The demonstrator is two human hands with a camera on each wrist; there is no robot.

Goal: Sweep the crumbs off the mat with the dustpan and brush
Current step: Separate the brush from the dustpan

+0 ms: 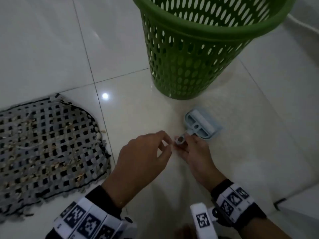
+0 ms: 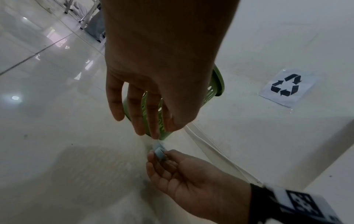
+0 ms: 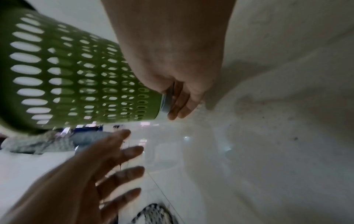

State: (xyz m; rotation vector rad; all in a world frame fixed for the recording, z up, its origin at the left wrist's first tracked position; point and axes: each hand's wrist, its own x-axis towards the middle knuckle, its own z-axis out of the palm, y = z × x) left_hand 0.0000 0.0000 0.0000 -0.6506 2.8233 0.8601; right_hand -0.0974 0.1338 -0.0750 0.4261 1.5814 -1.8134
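**Head view: the dustpan-and-brush set is being picked up, with no sweeping begun**

Head view takes in a white tiled floor (image 1: 51, 40) with a tall green perforated basket (image 1: 195, 54) standing far and right. Left and near lies the woven black-and-grey mat (image 1: 46, 149), and pale crumbs (image 1: 57, 165) are scattered thickly across its weave and past its right edge, so I judge the sweeping itself not yet started.

Just in front of the basket, the light-blue dustpan and brush (image 1: 200, 124) rest on the floor, apparently nested as 1 piece, well apart from the mat. The handle points toward the person.

The right hand (image 1: 193, 150) has its fingers curled round the handle end, gripping it; the right wrist view shows the blue plastic pinched under the thumb. The left hand (image 1: 143, 156) holds nothing, with fingers loosely spread and its tips just beside the handle end; whether they touch it cannot be told.

The step in hand seems to be taking up the tool. Next, the 2 hands would probably need to pull brush and pan apart, 1 piece in each, then carry both left to the mat's edge and set the pan's lip flat beside the crumbs.
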